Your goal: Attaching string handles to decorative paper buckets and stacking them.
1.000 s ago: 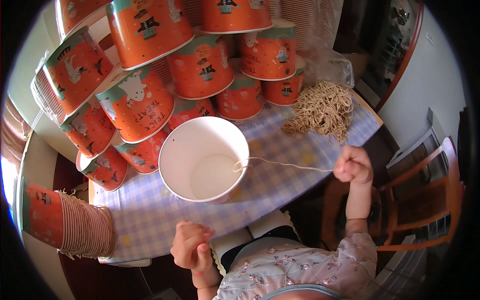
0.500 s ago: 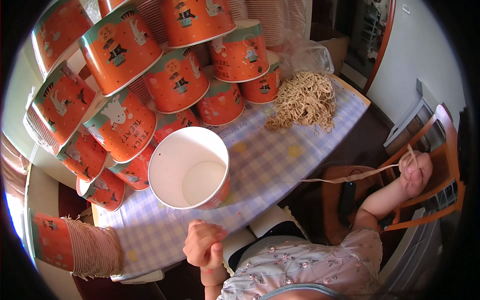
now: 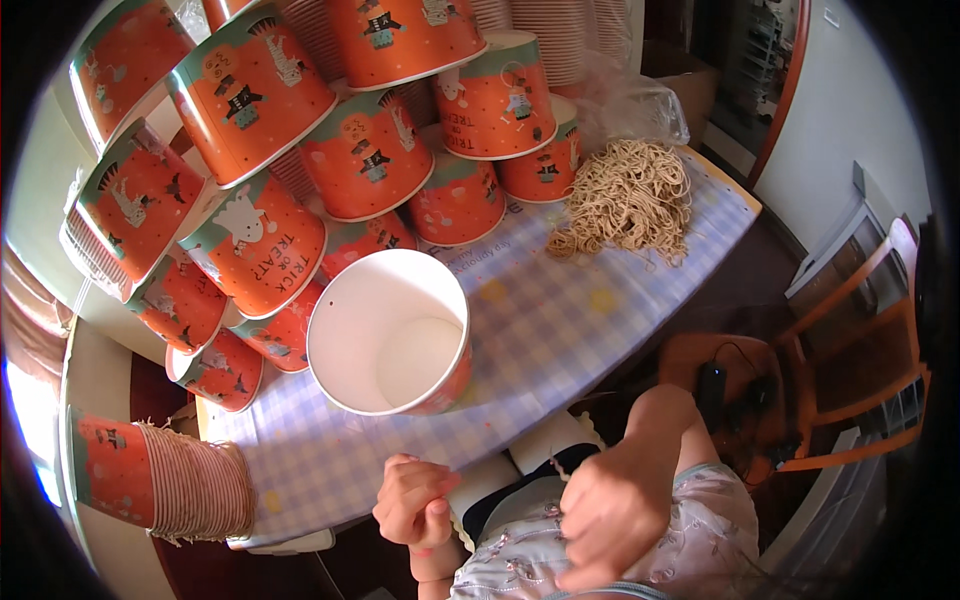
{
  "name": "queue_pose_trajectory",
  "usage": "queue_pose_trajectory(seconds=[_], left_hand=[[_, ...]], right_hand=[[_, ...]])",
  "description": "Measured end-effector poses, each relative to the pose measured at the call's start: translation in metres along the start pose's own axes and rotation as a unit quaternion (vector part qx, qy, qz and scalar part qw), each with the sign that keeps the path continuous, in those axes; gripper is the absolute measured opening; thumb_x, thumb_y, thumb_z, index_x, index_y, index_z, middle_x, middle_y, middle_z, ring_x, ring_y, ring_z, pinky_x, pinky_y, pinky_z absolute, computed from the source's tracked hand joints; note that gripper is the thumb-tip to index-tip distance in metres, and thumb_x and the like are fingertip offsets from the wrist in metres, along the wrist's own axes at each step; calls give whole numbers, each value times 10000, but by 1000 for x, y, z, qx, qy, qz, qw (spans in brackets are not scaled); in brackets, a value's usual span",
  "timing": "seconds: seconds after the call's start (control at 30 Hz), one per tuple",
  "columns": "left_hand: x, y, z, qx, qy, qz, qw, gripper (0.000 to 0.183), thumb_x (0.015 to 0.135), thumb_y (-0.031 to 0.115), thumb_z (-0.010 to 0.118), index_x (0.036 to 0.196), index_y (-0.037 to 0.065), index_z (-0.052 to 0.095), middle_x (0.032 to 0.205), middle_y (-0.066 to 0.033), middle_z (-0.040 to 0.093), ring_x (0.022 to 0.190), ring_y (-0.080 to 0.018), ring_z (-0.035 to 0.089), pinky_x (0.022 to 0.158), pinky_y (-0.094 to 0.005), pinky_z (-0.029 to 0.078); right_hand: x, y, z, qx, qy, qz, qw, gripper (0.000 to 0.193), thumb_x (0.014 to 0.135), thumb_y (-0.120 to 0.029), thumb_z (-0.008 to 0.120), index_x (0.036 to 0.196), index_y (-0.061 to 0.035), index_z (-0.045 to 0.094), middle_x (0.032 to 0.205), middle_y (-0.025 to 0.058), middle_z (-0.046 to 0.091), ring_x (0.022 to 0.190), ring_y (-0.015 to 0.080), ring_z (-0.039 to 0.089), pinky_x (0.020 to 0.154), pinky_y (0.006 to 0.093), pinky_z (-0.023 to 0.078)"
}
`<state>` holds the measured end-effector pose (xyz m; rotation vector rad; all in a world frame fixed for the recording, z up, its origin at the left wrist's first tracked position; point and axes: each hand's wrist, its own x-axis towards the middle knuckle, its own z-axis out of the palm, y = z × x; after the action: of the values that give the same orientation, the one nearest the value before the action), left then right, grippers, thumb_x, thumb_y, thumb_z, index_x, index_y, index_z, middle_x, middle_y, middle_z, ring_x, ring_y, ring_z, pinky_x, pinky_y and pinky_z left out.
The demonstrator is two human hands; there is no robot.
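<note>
Both hands are down at the near edge of the tabletop [image 3: 560, 330], which has a pale blue and white checked cloth on it; the left hand [image 3: 415, 503] is curled into a loose fist right by the edge, fingers folded in, and I honestly can't tell if there's anything inside it; the right hand [image 3: 608, 510] is close to the camera and a bit blurry, fingers bunched together, looks like it's pinching a thin pale string [image 3: 556, 466] that pokes up just beside it, though that's hard to be sure of at this angle

The open paper bucket [image 3: 390, 335] sits on the cloth just past the left hand, orange outside, white inside, tipped a little toward the camera; behind it there's a big leaning stack of orange buckets [image 3: 300, 170] with cartoon prints, lying on their sides and piled up; a heap of tan strings [image 3: 628, 198] lies on the far right part of the tabletop, well apart from both hands; a nested sleeve of buckets [image 3: 160, 485] lies on its side at the near left; a wooden chair [image 3: 860, 340] stands off to the right
</note>
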<state>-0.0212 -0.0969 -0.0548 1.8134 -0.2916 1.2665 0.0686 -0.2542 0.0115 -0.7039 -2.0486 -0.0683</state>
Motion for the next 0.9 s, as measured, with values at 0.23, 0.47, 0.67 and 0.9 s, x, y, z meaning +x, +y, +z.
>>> queue_pose_trajectory(seconds=[0.23,0.47,0.67,0.9], left_hand=[[6,4,-8,31,14,5,999,307,776,276,438,606,20,441,498,-75,480,488,-175,454,570,-321,328],[2,-4,-8,34,26,-7,999,257,751,243,483,616,24,484,518,-61,523,488,-186,494,557,-310,356],[6,-4,-10,34,20,-2,999,246,747,220,486,619,10,495,524,-73,521,489,-189,494,549,-304,360],[61,-73,-46,215,27,-195,957,143,762,145,500,786,5,523,673,-24,533,566,-55,437,500,-193,346]], right_hand=[[14,1,-3,50,97,-104,989,128,753,-103,470,732,-17,562,518,-24,425,385,46,377,337,180,256],[26,19,0,18,31,-65,997,166,768,-202,474,723,-54,535,510,-28,397,394,57,386,343,188,262],[21,20,-1,283,-56,-17,957,138,769,-156,474,770,-21,502,577,35,428,422,154,437,338,254,327],[11,26,45,316,212,-113,918,101,747,-58,492,797,27,515,622,90,520,478,201,503,369,261,370]])
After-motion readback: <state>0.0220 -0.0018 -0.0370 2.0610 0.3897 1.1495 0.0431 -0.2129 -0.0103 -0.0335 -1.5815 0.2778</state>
